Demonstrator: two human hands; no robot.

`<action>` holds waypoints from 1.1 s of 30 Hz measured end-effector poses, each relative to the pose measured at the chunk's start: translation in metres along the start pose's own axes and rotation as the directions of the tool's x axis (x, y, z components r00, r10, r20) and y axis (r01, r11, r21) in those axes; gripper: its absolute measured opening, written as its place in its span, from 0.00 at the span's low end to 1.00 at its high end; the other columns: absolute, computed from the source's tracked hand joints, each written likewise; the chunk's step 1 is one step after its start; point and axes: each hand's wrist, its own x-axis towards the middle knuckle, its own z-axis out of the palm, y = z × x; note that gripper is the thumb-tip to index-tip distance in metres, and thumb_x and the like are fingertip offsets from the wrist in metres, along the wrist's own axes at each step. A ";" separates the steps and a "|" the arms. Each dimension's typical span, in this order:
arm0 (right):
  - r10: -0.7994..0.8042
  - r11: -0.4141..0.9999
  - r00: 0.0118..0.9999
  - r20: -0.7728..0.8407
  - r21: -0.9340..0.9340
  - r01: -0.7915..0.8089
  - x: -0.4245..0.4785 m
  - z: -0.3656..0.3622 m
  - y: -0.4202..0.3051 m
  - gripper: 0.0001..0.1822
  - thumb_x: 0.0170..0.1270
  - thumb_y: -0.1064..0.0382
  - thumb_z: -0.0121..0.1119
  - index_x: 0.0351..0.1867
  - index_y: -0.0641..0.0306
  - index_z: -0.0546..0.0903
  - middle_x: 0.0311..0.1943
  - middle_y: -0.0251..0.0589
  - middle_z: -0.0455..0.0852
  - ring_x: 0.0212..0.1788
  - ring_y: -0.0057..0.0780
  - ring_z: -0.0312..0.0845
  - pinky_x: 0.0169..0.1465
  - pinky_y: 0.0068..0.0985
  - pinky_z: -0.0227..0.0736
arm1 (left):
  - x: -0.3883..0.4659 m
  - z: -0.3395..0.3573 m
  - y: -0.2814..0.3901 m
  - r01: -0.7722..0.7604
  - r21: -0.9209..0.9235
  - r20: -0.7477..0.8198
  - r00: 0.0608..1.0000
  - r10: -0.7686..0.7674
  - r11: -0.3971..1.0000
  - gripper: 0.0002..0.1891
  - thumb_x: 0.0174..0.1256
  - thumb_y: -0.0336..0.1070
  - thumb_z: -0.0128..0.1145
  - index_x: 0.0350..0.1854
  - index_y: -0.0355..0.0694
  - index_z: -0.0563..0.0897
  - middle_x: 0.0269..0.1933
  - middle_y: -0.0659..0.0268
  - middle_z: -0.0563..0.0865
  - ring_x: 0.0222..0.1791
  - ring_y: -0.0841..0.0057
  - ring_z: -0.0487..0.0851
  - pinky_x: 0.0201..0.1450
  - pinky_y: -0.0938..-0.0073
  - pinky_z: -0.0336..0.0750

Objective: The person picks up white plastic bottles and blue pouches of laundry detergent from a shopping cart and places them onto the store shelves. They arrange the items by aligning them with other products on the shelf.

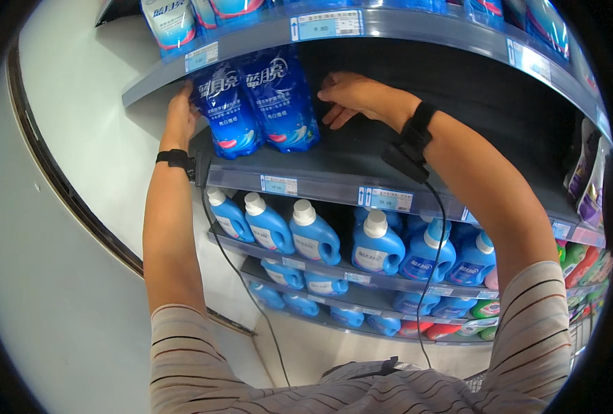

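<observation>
Two blue refill pouches of laundry detergent stand side by side at the left end of a dark shelf (353,160). Against the outer edge of the left pouch (229,116) rests my left hand (181,115), its fingers partly hidden, so whether it grips cannot be told. The right pouch (283,103) leans slightly and overlaps its neighbour. Just to its right, my right hand (345,98) hovers with loosely bent fingers apart and nothing in them. Both wrists carry black straps with cabled devices; the right device (407,160) hangs below the wrist.
An upper shelf edge (254,39) with price tags overhangs both hands. Lower shelves hold blue detergent bottles (314,233). A white wall panel (89,129) bounds the left side. Purple packs (586,176) stand at far right. Loose cables (239,279) hang in front of the shelves.
</observation>
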 end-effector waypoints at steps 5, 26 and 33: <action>-0.158 0.987 0.986 0.043 -0.014 0.159 -0.057 0.005 -0.013 0.34 0.73 0.59 0.52 0.71 0.83 0.60 0.63 0.73 0.70 0.49 0.51 0.86 0.48 0.35 0.87 | -0.014 -0.025 0.008 -0.041 0.208 -0.127 0.989 0.069 0.977 0.29 0.74 0.52 0.56 0.68 0.37 0.71 0.60 0.62 0.80 0.59 0.69 0.78 0.54 0.58 0.70; 0.254 0.924 0.962 0.101 0.270 -0.272 -0.444 0.017 0.228 0.18 0.77 0.50 0.54 0.41 0.66 0.80 0.31 0.38 0.87 0.36 0.23 0.86 0.41 0.25 0.81 | -0.515 0.274 -0.115 0.292 0.443 0.739 0.417 -0.530 0.848 0.16 0.78 0.40 0.54 0.58 0.34 0.80 0.45 0.61 0.88 0.45 0.75 0.86 0.52 0.73 0.78; 0.511 0.748 0.777 -0.366 0.635 -0.193 -0.606 -0.006 0.293 0.12 0.73 0.59 0.56 0.45 0.68 0.79 0.39 0.40 0.84 0.40 0.29 0.88 0.38 0.28 0.85 | -0.602 0.378 -0.143 0.365 0.443 0.855 0.103 -0.509 0.819 0.18 0.80 0.42 0.50 0.58 0.32 0.78 0.45 0.55 0.88 0.43 0.71 0.88 0.50 0.71 0.80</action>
